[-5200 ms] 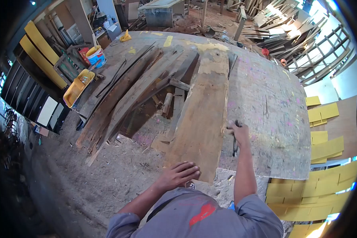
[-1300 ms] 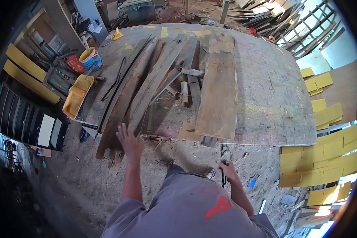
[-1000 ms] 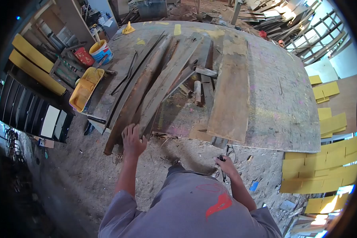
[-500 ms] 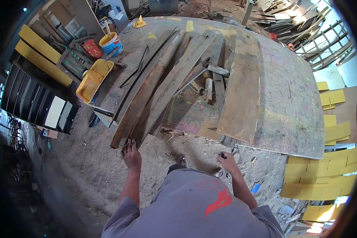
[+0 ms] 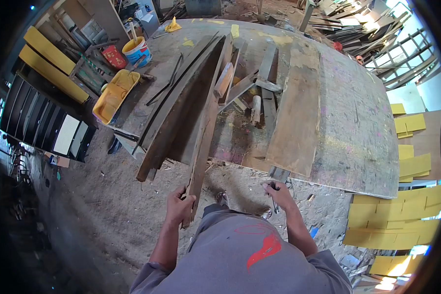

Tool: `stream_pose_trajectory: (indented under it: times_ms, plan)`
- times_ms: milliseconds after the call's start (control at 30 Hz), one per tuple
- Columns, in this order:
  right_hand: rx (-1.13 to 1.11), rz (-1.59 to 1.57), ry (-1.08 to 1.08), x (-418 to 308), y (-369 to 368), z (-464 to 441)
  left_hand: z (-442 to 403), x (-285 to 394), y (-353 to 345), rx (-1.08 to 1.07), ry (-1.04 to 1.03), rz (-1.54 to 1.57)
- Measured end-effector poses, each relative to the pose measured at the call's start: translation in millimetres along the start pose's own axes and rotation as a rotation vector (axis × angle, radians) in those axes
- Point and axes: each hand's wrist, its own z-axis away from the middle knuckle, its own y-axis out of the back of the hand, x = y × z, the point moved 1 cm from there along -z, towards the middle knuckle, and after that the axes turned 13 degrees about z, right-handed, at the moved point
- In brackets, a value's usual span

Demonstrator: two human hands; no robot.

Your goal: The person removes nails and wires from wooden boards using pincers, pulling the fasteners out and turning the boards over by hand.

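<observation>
My left hand (image 5: 179,207) is closed around the near end of a long, narrow wooden plank (image 5: 205,139). The plank stands partly on its edge, and its far part leans over the boards on the worktable (image 5: 355,122). Left of it, more weathered planks (image 5: 174,110) lie with their ends past the table's front edge. My right hand (image 5: 281,196) is closed on a thin, dark metallic object (image 5: 275,206), mostly hidden by the fingers. Just beyond that hand lies a wide flat board (image 5: 295,117).
Short wood offcuts (image 5: 256,110) lie mid-table. At the left edge are a yellow paint tray (image 5: 115,95) and a paint bucket (image 5: 137,51). Yellow panels (image 5: 397,215) stand at the right. Scrap wood (image 5: 338,29) is heaped behind, and debris covers the sandy floor.
My left hand has taken hold of one plank and brought it right and toward me, off the others, turning it on edge. My right hand stays nearly in place with its thin object.
</observation>
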Motion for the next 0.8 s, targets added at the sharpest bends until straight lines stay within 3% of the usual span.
stream_pose_trajectory:
  times_ms: [33, 133, 300, 433, 633, 800]
  plan:
    - [0.011, -0.037, 0.01, -2.4, 2.4, 2.1, -1.1, -7.7, -2.0, -0.003, 0.067, 0.081]
    - [0.041, -0.104, 0.032, -5.3, 12.3, 8.2, -18.3, -44.6, -5.1, 0.038, -0.011, 0.189]
    - [0.077, -0.11, 0.111, -16.3, 32.8, 14.6, -33.5, -50.2, -6.9, 0.004, 0.092, 0.112]
    - [0.343, -0.412, 0.113, -40.5, 47.7, 21.0, -30.4, -26.1, -17.1, 0.062, 0.0, -0.372]
    - [0.754, -0.983, 0.027, -65.6, 104.8, -5.0, -41.8, -40.7, 2.4, 0.123, -0.119, -0.288]
    - [0.847, -1.272, 0.035, -61.7, 140.6, -58.4, -57.0, -46.1, 21.7, 0.072, -0.052, -0.221]
